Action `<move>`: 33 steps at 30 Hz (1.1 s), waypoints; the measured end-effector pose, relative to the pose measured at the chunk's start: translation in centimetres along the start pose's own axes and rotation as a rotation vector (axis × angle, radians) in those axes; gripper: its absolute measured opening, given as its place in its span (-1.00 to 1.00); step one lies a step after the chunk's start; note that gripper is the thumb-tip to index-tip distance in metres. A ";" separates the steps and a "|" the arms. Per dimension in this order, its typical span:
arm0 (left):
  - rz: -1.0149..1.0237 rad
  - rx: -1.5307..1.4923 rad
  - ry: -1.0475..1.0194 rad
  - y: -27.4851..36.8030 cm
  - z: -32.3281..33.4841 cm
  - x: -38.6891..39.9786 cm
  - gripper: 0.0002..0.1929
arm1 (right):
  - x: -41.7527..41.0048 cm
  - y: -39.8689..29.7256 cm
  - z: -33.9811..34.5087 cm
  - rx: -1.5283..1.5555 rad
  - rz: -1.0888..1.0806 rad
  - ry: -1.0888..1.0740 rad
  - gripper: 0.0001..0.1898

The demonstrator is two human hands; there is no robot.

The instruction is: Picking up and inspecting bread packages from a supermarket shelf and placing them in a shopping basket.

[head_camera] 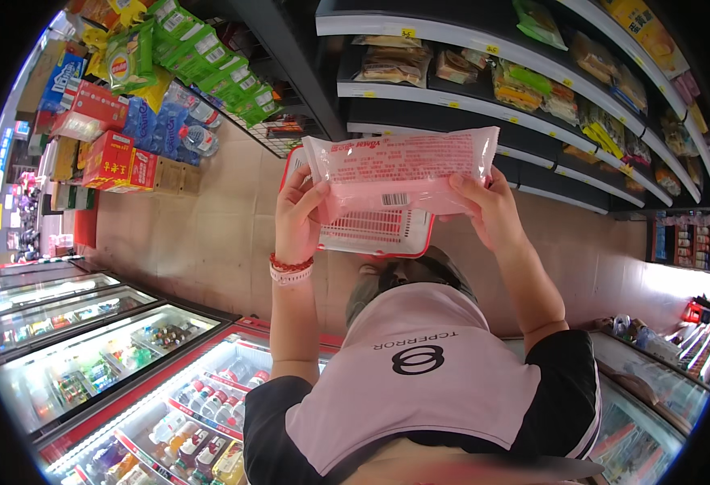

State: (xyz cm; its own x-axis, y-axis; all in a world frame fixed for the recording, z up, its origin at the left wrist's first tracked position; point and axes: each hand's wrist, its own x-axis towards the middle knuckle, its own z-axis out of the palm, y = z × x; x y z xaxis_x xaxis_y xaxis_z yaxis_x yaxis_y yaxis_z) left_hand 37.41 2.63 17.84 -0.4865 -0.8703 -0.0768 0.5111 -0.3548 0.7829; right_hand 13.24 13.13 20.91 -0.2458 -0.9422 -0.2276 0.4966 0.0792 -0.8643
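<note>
A pink plastic food packet [403,160], printed with red writing and a barcode, is stretched between both hands. My left hand [301,203] grips its left end, thumb on the near face. At the opposite end, my right hand [481,200] pinches the packet with the thumb over the printed side. Its contents cannot be made out through the wrapper. Below the packet is a white and red plastic shopping basket [379,233], partly covered by the packet and my left hand. The visible part of its slotted bottom shows no goods.
Dark shelves [415,112] with packaged bread [394,63] run ahead and to the right. At the left are green snack bags [209,60], bottled water [200,139] and red cartons [115,160]. Glass-topped chest coolers [112,357] holding drinks stand behind me, around the tiled floor [209,242].
</note>
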 end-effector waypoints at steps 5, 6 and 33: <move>-0.043 0.063 0.073 -0.4 1.0 0.4 -0.69 | -0.5 -0.7 -1.0 -0.038 0.127 0.008 -0.58; -0.031 0.080 0.064 -0.4 1.2 0.6 -0.69 | -0.5 -0.6 -1.2 -0.057 0.115 0.003 -0.59; -0.230 0.420 0.073 -6.6 0.9 5.7 -0.68 | 7.5 -8.1 -6.3 -0.632 -0.554 0.237 -0.63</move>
State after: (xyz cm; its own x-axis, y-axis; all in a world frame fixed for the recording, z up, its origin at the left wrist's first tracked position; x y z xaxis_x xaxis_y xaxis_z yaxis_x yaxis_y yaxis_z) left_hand 30.61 0.29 12.75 -0.4946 -0.8123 -0.3090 0.0579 -0.3855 0.9209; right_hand 2.13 7.44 23.33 -0.5165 -0.8117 0.2728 -0.2836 -0.1385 -0.9489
